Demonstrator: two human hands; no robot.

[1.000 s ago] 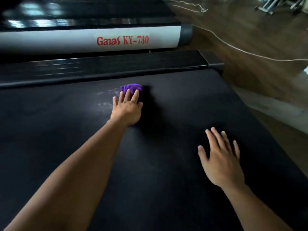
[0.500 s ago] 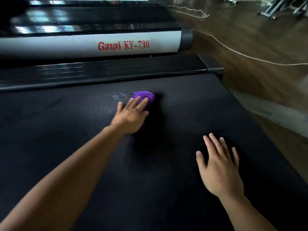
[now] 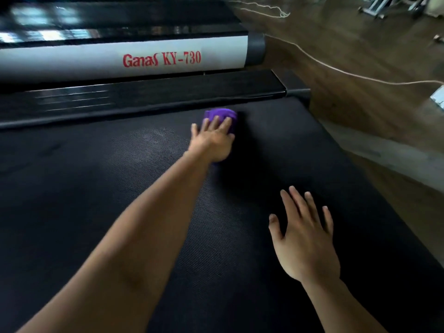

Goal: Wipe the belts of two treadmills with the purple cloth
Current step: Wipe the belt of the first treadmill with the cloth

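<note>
A wide black treadmill belt (image 3: 120, 224) fills most of the view. My left hand (image 3: 212, 138) presses flat, with straight fingers, on a bunched purple cloth (image 3: 222, 114) near the belt's far edge, just short of the black side rail (image 3: 156, 99). My right hand (image 3: 305, 239) rests open on the belt nearer to me, at the right, fingers spread. Beyond the rail lies a second treadmill (image 3: 120, 18) with a glossy dark deck and a white side bar (image 3: 72, 61) marked "Ganas KY-730".
Brown wooden floor (image 3: 360, 68) lies to the right of the belt's end. A thin white cord (image 3: 336, 70) runs across it. Metal equipment legs (image 3: 384, 6) stand at the top right. A pale object (image 3: 438, 98) sits at the right edge.
My left hand has slid the purple cloth to the right along the belt's far edge. My right hand has stayed in place on the belt.
</note>
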